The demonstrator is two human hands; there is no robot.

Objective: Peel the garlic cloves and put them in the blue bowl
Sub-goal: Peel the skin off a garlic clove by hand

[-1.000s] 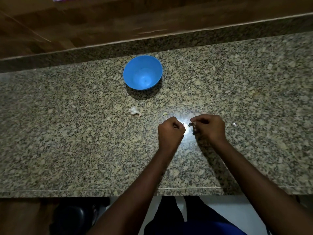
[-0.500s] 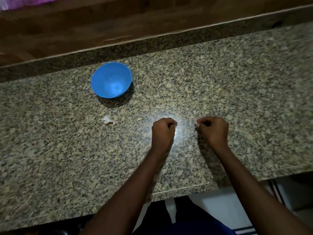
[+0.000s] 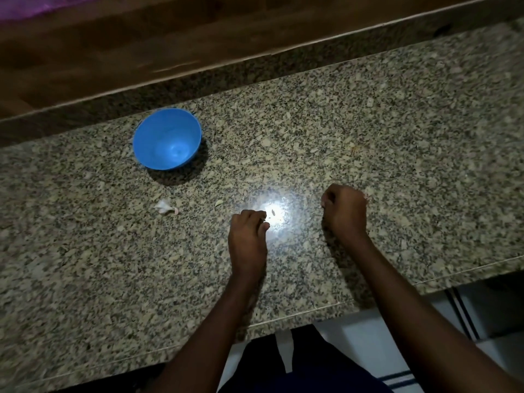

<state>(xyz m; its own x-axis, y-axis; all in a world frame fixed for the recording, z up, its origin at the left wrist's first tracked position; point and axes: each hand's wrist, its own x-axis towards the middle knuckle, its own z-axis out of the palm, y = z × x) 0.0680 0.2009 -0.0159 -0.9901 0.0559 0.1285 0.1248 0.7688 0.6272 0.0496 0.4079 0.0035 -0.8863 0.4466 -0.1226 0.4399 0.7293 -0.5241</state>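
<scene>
On the granite counter (image 3: 368, 131) both hands sit low near the front edge, well apart from each other, with a bright light glare on the stone between them. Left hand (image 3: 248, 236): fingers curled under, thumb tip out toward the glare, fingertips down at the counter; looks like a pinch on something small, but what it holds is hidden, cannot tell. A tiny dark speck (image 3: 273, 212) lies in the glare just right of the left fingertips, not touching them. Right hand (image 3: 344, 209): closed in a fist, knuckles up, a pale bit just shows at its far right edge; too small to say whether that is garlic or skin, so its hold cannot be told either. Blue bowl (image 3: 167, 139) stands upright, far and left of the left hand, well apart from it, near the back of the counter; inside looks bare blue. Pale garlic skin scrap (image 3: 165, 207) lies left of the left hand, between it and the bowl, closer to the bowl. A small pale chip (image 3: 218, 203) sits just beyond and left of the left knuckles.
</scene>
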